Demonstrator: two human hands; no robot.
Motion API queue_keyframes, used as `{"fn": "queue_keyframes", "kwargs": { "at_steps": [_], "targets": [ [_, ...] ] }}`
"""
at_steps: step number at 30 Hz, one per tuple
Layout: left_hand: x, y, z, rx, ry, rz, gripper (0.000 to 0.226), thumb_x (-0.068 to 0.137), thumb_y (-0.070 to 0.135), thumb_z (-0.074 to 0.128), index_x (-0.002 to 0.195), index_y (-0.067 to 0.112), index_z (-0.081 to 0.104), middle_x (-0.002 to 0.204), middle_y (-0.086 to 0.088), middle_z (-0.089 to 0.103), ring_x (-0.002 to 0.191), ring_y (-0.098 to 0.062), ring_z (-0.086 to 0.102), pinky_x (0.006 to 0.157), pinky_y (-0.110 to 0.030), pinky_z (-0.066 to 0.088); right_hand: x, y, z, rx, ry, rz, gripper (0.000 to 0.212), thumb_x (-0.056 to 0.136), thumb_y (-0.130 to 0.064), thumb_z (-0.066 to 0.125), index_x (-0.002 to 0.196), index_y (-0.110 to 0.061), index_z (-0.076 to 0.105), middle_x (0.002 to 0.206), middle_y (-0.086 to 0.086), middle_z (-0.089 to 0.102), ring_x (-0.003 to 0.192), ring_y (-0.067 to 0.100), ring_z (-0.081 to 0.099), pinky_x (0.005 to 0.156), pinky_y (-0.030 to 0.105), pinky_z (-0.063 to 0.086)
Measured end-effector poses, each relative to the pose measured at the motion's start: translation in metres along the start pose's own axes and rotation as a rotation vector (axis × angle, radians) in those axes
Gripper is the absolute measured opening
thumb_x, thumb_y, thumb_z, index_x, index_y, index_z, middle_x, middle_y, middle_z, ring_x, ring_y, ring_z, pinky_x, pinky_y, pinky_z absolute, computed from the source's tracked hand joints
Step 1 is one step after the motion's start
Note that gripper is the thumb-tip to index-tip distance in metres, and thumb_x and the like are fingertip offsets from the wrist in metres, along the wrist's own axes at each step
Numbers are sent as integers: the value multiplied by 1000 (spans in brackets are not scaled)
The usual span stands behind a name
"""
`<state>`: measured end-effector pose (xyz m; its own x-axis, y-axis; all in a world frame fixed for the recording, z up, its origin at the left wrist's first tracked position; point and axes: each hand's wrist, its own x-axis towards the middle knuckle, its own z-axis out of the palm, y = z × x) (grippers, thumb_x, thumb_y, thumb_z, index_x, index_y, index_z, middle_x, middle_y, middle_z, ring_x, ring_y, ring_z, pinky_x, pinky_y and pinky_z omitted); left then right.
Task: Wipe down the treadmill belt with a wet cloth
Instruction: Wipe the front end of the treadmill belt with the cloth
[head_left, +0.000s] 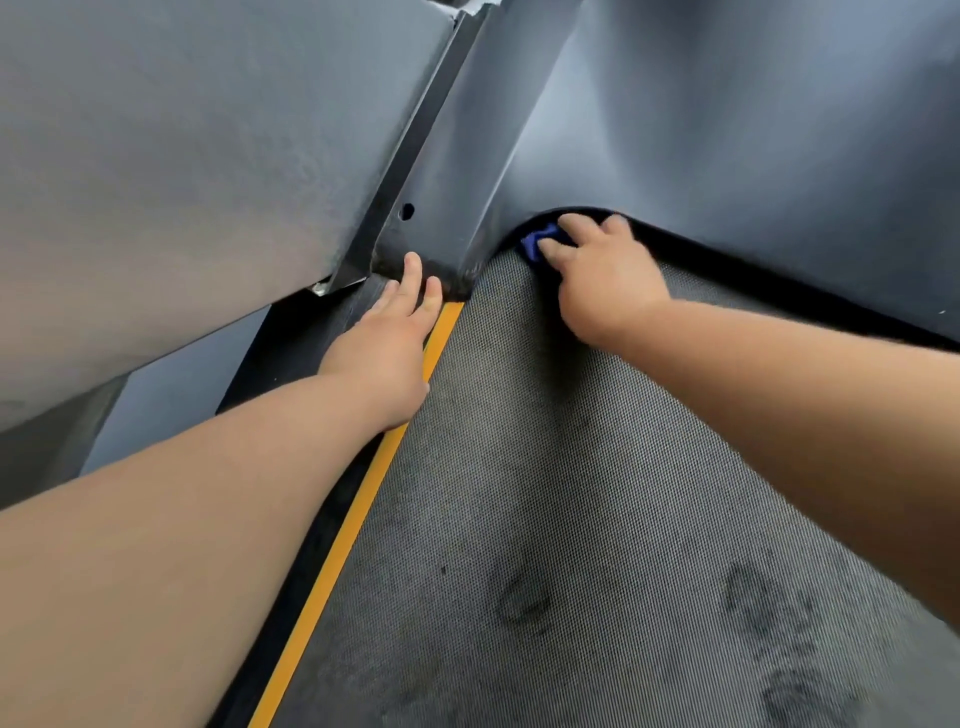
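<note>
The treadmill belt (571, 493) is filling most of the view, a grey woven surface running up to the dark gap under the motor cover (753, 130). Near the bottom, dark smudges (522, 603) are showing on the belt, so by my judgement much of the wiping is not yet done. A yellow stripe (358, 519) is running along the belt's left edge, beside the black side rail (311, 338), which is meeting the base of the upright post (436, 208).

The left hand (389, 358) is lying flat with straight fingers on the rail and stripe, fingertips touching the foot of the post, holding nothing. The right hand (602, 280) is bunching a small blue cloth (537, 244) between thumb and fingers and pressing it onto the belt's far end, right at the cover's edge.

The cloth is looking soft and light, probably limp when wet. Gripping it as a wad under the palm should be working better than pinching a corner. The textured belt is likely dragging on it.
</note>
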<state>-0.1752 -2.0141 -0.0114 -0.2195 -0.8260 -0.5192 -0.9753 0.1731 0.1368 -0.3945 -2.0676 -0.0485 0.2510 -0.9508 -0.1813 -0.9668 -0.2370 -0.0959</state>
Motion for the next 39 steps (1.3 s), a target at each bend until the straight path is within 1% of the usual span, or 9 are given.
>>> {"fn": "queue_keyframes", "kwargs": {
  "at_steps": [8,14,16,22,25,29,31,35,39],
  "targets": [
    [-1,-1,-1,1,7,5,101,86,24,70,152,24,-6,153,6,-33,148,-17,-1,110,-35,30,-51,-50,20,-27,-52,-609,44,86,-23,53,129,-26,55,142,-2,44,103,29,49,76,37,43],
    [-2,1,-3,0,-15,-8,101,87,22,69,152,24,-8,153,5,-34,147,-18,-3,108,-33,32,-7,-2,1,-3,4,-30,48,92,-18,40,139,-27,43,149,-2,32,114,34,38,89,41,43],
    [-1,1,-3,-6,-14,-13,101,87,22,68,152,24,-8,153,5,-35,147,-18,-4,109,-34,31,-19,-24,1,3,-35,-91,46,93,-17,37,138,-21,42,144,1,33,112,34,39,88,43,46],
    [-1,0,-1,-3,-7,-3,100,87,22,68,152,23,-8,152,5,-35,147,-17,-4,111,-33,27,-67,-60,21,-23,-131,-591,45,91,-24,34,134,-22,49,143,-1,39,103,30,46,78,39,43],
    [-1,2,-2,-3,-20,-8,99,88,21,67,152,23,-9,152,5,-37,147,-17,-6,111,-33,28,-38,-11,14,-43,6,-365,48,86,-24,28,124,-22,57,134,3,51,92,36,51,69,41,47],
    [-1,2,-3,19,-50,-8,99,89,22,66,151,22,-12,150,4,-39,147,-17,-8,111,-32,27,-31,26,4,-34,-7,-92,50,90,-15,41,140,-20,41,149,4,32,109,36,42,84,44,45],
    [-1,2,-4,29,-65,-10,100,89,25,66,151,21,-12,150,4,-40,147,-17,-8,113,-32,23,-52,-8,6,57,-45,-105,47,86,-16,42,134,-18,44,144,3,35,105,34,42,84,43,48],
    [-2,4,-7,63,-76,-10,102,88,28,67,151,20,-12,150,2,-39,147,-18,-7,114,-33,20,-94,-48,33,93,-13,-435,44,75,-26,45,113,-19,65,125,4,58,80,30,55,62,32,50],
    [-4,13,-10,78,-84,-54,96,89,19,63,152,15,-9,153,-3,-33,147,-25,7,113,-38,24,-72,6,29,99,134,-264,45,78,-26,34,109,-23,67,123,6,60,81,35,56,63,41,53]
  ]
}}
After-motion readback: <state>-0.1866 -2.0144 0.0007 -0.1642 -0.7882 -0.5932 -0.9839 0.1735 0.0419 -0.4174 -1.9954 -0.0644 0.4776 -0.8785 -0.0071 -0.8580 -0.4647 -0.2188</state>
